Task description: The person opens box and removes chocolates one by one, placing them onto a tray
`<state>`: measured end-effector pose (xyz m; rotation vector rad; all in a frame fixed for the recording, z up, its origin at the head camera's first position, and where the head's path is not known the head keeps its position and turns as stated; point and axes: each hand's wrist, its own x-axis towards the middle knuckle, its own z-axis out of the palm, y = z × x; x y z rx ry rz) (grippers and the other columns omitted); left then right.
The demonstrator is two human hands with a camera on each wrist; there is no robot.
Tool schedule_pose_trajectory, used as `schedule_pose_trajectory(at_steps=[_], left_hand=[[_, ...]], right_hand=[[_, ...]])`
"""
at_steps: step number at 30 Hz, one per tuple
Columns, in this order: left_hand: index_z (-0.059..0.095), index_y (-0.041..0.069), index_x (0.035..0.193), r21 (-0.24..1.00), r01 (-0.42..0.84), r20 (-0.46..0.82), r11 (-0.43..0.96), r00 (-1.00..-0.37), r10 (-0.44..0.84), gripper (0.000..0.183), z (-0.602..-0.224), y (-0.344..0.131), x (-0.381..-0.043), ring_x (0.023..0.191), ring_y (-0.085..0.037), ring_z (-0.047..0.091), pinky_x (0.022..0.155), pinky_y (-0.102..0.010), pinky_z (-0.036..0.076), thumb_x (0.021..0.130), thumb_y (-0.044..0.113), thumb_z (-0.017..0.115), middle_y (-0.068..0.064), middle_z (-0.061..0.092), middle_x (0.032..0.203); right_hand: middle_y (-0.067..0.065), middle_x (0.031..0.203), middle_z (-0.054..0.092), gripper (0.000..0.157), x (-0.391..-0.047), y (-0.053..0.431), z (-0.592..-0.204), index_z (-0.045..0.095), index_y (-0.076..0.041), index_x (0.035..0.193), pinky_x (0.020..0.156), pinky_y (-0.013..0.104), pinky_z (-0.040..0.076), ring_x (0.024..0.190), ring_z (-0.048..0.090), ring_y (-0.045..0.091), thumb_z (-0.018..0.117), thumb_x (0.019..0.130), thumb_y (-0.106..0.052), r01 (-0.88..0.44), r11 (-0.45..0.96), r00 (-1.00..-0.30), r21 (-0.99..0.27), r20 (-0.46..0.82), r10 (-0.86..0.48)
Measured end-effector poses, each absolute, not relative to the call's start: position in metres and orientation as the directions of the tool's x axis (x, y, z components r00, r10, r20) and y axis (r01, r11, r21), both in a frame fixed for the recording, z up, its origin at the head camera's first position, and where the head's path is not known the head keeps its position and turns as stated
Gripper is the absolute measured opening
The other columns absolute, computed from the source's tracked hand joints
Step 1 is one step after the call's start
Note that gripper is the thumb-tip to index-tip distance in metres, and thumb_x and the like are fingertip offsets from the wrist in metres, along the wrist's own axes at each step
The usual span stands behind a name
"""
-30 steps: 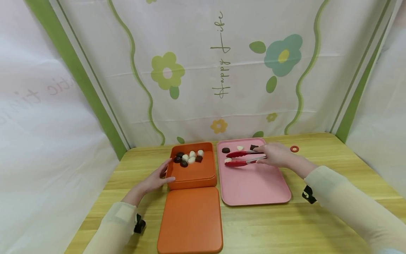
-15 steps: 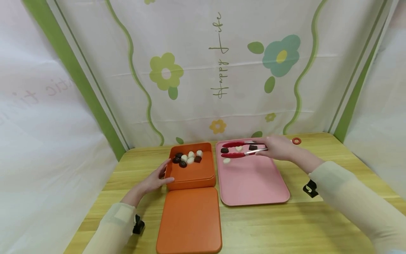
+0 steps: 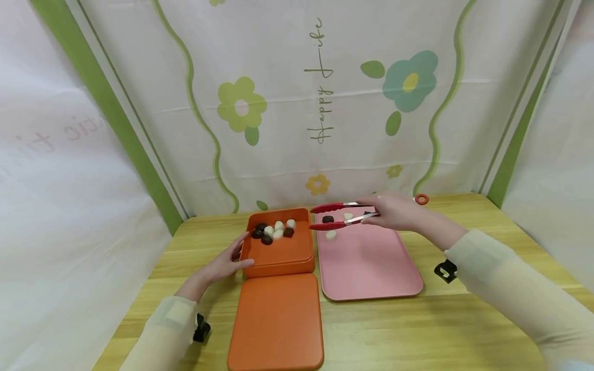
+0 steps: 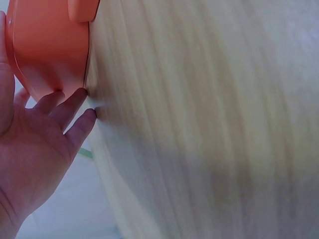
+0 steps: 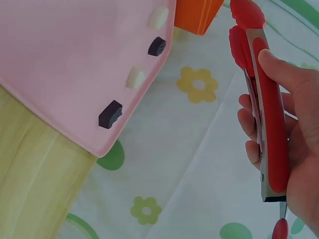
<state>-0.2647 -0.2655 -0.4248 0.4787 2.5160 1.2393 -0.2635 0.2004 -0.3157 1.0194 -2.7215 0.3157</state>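
Observation:
My right hand [image 3: 394, 211] grips red-and-silver tongs [image 5: 271, 119] by their handles. The tongs' red tips are parted with nothing between them, and in the head view they overlap the pink tray's left edge and the orange box's right wall. On the pink tray [image 3: 371, 273] lie a dark oval chocolate [image 3: 327, 219], two white pieces [image 3: 330, 235] and a dark block [image 5: 110, 114], partly covered by the tongs in the head view. Fingers of my left hand [image 3: 223, 264] rest along the left side of the orange box [image 3: 283, 269], thumb at its near corner. Several dark and white chocolates [image 3: 278, 234] sit inside it.
An orange lid [image 3: 276, 322] lies flat on the wooden table [image 3: 371, 335], right in front of the box. Behind the table hangs a white floral curtain [image 3: 278, 154], with more white cloth on both sides.
My right hand has lifted the tongs off the near white piece, first away from me, then left toward the box. The white piece stays on the tray. My left hand keeps its place.

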Motion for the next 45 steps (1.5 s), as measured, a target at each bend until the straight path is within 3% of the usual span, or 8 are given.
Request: schedule_pose_trajectory(at_steps=[4,11,18,34,41,45], left_hand=[[0.008,0.014,0.158,0.802,0.177,-0.107,0.571,-0.897,0.429,0.082,-0.425,-0.265,-0.265,0.141,-0.045,0.018,0.111,-0.057,0.021,0.097,0.020,0.063,-0.029,0.016,0.155],[0.008,0.014,0.158,0.796,0.188,-0.101,0.575,-0.896,0.432,0.083,-0.426,-0.265,-0.266,0.141,-0.046,0.018,0.111,-0.057,0.020,0.097,0.023,0.063,-0.029,0.016,0.155],[0.008,0.014,0.158,0.804,0.186,-0.099,0.565,-0.895,0.436,0.083,-0.421,-0.264,-0.264,0.141,-0.046,0.018,0.110,-0.057,0.021,0.096,0.019,0.064,-0.030,0.016,0.155],[0.010,0.018,0.158,0.793,0.142,-0.138,0.592,-0.905,0.402,0.086,-0.424,-0.266,-0.266,0.142,-0.043,0.017,0.112,-0.055,0.020,0.094,0.027,0.066,-0.027,0.015,0.156],[0.009,0.018,0.158,0.797,0.144,-0.139,0.586,-0.902,0.409,0.086,-0.422,-0.265,-0.264,0.142,-0.044,0.016,0.112,-0.056,0.019,0.095,0.027,0.066,-0.027,0.015,0.156],[0.009,0.016,0.158,0.797,0.154,-0.130,0.584,-0.900,0.415,0.086,-0.421,-0.265,-0.264,0.142,-0.045,0.017,0.111,-0.057,0.019,0.095,0.028,0.065,-0.028,0.015,0.156]], right_hand=[[-0.004,0.086,0.067,0.052,-0.263,0.193,-0.312,0.066,-0.012,0.127,0.056,0.031,0.041,0.067,0.052,0.014,0.081,0.081,-0.030,-0.672,0.733,-0.728,-0.110,0.280,-0.625],[-0.008,0.070,0.057,0.051,-0.263,0.179,-0.306,0.065,-0.010,0.127,0.057,0.033,0.041,0.063,0.049,0.013,0.079,0.082,-0.032,-0.672,0.737,-0.729,-0.074,0.242,-0.640],[0.002,0.091,0.069,0.047,-0.263,0.166,-0.304,0.067,-0.009,0.123,0.062,0.037,0.047,0.073,0.059,0.019,0.079,0.082,-0.029,-0.686,0.726,-0.716,-0.056,0.227,-0.660],[0.007,0.110,0.070,0.047,-0.278,0.143,-0.312,0.066,-0.007,0.124,0.076,0.042,0.052,0.091,0.065,0.024,0.077,0.084,-0.028,-0.714,0.699,-0.692,-0.037,0.182,-0.698],[0.001,0.101,0.071,0.050,-0.281,0.134,-0.315,0.064,-0.018,0.131,0.061,0.033,0.046,0.073,0.059,0.016,0.077,0.084,-0.027,-0.718,0.692,-0.693,-0.068,0.150,-0.705],[0.002,0.102,0.071,0.051,-0.284,0.129,-0.316,0.063,-0.018,0.132,0.062,0.033,0.046,0.074,0.059,0.016,0.077,0.084,-0.026,-0.720,0.690,-0.693,-0.073,0.124,-0.710]])
